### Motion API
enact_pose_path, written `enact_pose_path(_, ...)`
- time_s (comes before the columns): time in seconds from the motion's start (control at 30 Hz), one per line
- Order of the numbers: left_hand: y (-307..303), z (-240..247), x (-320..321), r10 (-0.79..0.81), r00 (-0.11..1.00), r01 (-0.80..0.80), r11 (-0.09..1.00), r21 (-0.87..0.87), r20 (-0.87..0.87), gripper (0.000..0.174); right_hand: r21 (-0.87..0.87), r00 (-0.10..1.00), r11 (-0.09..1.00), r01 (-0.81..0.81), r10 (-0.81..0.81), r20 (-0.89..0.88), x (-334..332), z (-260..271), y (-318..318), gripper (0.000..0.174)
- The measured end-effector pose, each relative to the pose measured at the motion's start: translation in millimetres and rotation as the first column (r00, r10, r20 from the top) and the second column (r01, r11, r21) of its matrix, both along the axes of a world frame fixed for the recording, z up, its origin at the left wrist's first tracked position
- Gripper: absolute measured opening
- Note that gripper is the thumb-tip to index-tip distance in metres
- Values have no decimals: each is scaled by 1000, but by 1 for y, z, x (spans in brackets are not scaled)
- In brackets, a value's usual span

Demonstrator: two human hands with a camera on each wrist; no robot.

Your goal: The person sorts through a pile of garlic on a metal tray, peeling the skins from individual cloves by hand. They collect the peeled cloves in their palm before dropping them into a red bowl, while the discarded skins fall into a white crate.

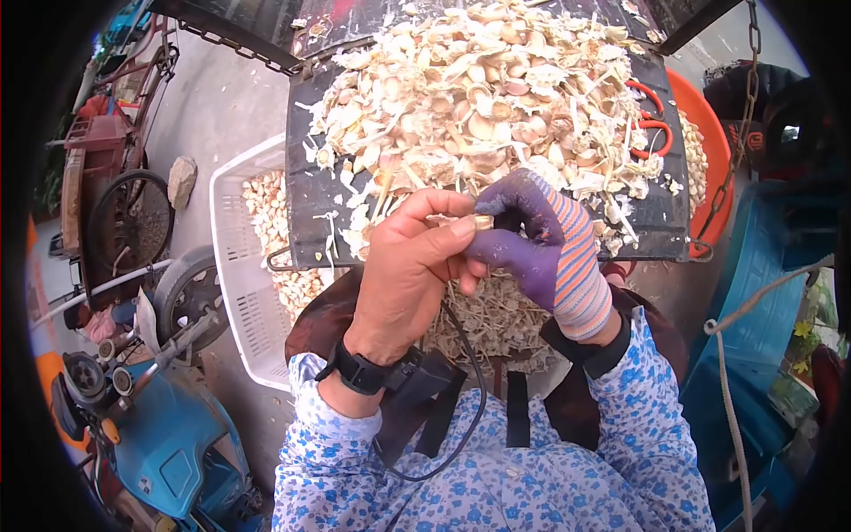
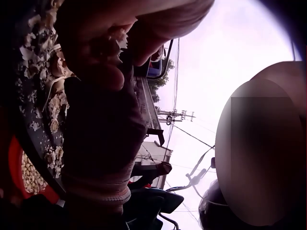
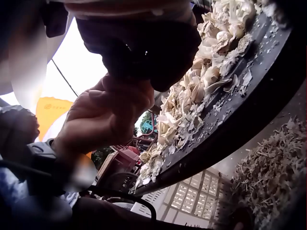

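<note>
Near the front edge of a dark tray, the bare left hand pinches a small garlic clove between thumb and fingers. The right hand, in a purple and striped glove, has its thumb and forefinger curled at the same clove. Behind both hands lies a large heap of garlic cloves and skins. In the left wrist view the left hand is dark above the gloved right hand. The right wrist view shows the glove touching the left hand's fingers; the clove is hidden there.
A white basket with cloves stands left of the tray. An orange basin with cloves is at the right, near red-handled scissors. Stalk and root scraps lie below the hands. A chain hangs at the right.
</note>
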State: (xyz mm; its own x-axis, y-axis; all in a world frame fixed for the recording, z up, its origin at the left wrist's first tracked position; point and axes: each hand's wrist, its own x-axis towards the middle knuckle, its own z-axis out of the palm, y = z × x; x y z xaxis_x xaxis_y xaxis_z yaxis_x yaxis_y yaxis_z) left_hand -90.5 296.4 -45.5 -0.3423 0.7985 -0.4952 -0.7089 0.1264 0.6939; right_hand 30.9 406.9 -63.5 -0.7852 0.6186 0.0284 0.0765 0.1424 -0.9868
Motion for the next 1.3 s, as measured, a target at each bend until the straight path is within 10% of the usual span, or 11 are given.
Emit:
enact_pose_path(0.3, -2, -11, -1, 75, 977, -81, 997, 20, 201, 15, 379, 994, 925, -28, 67, -91, 0, 1, -4, 18)
enact_pose_path(0.47, 3, -9, 2, 7, 1000, -7, 1000, 15, 7, 12, 212, 979, 977, 11, 33, -200, 7, 7, 6, 12)
enact_pose_path(0.53, 2, -7, 3, -45, 998, 46, 999, 24, -36, 14, -321, 975, 941, 111, -165, -147, 8, 7, 3, 15)
enact_pose_path(0.77, 3, -21, 3, -41, 965, -40, 954, 298, 260, 22, -429, 980, 897, 109, -169, -104, 15, 15, 9, 22)
enact_pose_path(1.03, 9, -2, 10, -145, 967, 142, 989, -29, -208, 43, -446, 970, 889, 103, -190, -154, 14, 14, 7, 19)
enact_pose_path(1.3, 14, -4, 24, -297, 787, 224, 954, -199, -540, 65, 184, 994, 979, -84, 95, -48, 13, 7, 6, 14)
